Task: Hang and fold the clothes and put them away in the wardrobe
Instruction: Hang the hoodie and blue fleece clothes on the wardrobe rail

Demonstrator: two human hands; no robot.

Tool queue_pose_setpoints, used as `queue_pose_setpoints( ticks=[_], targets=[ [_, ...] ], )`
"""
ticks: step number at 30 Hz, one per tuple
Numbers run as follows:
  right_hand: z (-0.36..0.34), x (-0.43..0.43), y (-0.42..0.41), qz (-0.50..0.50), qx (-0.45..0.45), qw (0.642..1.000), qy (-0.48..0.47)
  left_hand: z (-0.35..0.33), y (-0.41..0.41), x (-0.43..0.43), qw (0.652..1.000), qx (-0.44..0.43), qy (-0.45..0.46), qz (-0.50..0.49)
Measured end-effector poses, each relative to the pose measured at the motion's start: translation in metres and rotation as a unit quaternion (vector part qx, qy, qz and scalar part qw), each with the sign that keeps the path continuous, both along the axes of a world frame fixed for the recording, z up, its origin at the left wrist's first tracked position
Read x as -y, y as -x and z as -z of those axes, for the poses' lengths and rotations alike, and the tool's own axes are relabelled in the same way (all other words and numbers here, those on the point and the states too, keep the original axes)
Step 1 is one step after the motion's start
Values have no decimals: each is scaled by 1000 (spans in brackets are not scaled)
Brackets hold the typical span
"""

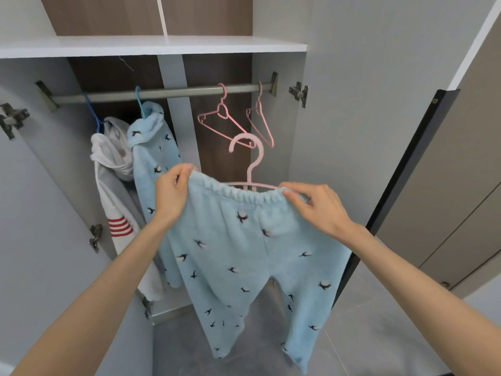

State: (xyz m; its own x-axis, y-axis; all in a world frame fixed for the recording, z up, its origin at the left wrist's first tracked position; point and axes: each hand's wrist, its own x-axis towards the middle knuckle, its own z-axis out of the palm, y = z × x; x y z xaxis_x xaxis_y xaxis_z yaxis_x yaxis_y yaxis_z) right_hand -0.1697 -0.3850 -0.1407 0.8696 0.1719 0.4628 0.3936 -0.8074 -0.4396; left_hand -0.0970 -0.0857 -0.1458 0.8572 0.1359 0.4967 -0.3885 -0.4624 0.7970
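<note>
Left hand [173,189], right hand [315,206] pinching trousers [244,253] waistband ends, hanger [250,169] between

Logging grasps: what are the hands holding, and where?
The light-blue fleece bird-print trousers on a pink plastic hanger: left hand pinches the waistband's left end, right hand its right end.

Gap mid-way along the grey metal rail [189,91] — room there.
Left, a white hooded top [112,156] and pale-blue bird-print fleece top [151,158] crowd it; right, two empty pink plastic hangers [222,112].
</note>
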Motion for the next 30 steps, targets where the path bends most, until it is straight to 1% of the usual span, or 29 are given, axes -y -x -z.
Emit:
queue_pose_setpoints(
  ticks=[2, 3, 4, 5, 6, 7, 8, 9, 10, 11, 12, 13, 14, 16, 17, 19, 21, 24, 26, 28, 30],
  targets=[
    [-2, -4, 2, -32, -36, 990, 134, -18, -4, 3, 1000, 14, 27, 2],
    [-1, -6, 5, -43, -53, 981, 180, -29, -6, 6, 999, 29, 21, 16],
    [-1, -7, 8, -42, -61, 980, 184, -40, -7, 9, 998, 47, 10, 33],
    [-2, -8, 9, -35, -64, 985, 154, -50, -9, 14, 997, 62, 3, 49],
    [-5, -7, 11, -27, -71, 992, 98, -58, -12, 18, 996, 64, -1, 66],
    [-9, -5, 11, -25, -84, 996, 34, -62, -15, 21, 995, 48, -13, 86],
    [-12, -3, 12, -31, -96, 994, -31, -62, -18, 23, 993, 14, -39, 107],
    [-17, -1, 13, -39, -107, 990, -87, -58, -20, 24, 987, -37, -86, 132],
    [-20, 2, 13, -47, -114, 985, -123, -51, -22, 25, 971, -101, -145, 163],
    [-22, 4, 14, -52, -118, 982, -138, -43, -23, 25, 945, -171, -202, 195],
    [-22, 6, 16, -53, -123, 981, -140, -37, -23, 25, 919, -230, -238, 215],
    [-21, 7, 17, -52, -128, 980, -141, -33, -24, 24, 906, -259, -251, 222],
    [-18, 9, 17, -50, -135, 979, -147, -33, -24, 23, 911, -256, -242, 215],
    [-15, 10, 17, -41, -142, 973, -175, -40, -22, 21, 940, -198, -209, 183],
    [-15, 11, 16, -36, -139, 971, -190, -43, -21, 20, 949, -168, -197, 181],
    [-19, 13, 12, -25, -126, 970, -206, -49, -12, 23, 949, -119, -190, 223],
    [-24, 14, 7, -23, -112, 970, -216, -48, -4, 29, 939, -60, -223, 256],
    [-31, 14, 2, -21, -102, 969, -225, -44, 1, 33, 942, 15, -245, 229],
    [-32, 15, -1, 1, -85, 975, -204, -43, 3, 35, 949, 25, -230, 216],
    [-31, 17, -3, 17, -48, 987, -153, -40, 6, 37, 954, 33, -229, 191],
    [-29, 19, -3, 12, -11, 994, -105, -39, 8, 39, 957, 41, -237, 163]
  ],
)
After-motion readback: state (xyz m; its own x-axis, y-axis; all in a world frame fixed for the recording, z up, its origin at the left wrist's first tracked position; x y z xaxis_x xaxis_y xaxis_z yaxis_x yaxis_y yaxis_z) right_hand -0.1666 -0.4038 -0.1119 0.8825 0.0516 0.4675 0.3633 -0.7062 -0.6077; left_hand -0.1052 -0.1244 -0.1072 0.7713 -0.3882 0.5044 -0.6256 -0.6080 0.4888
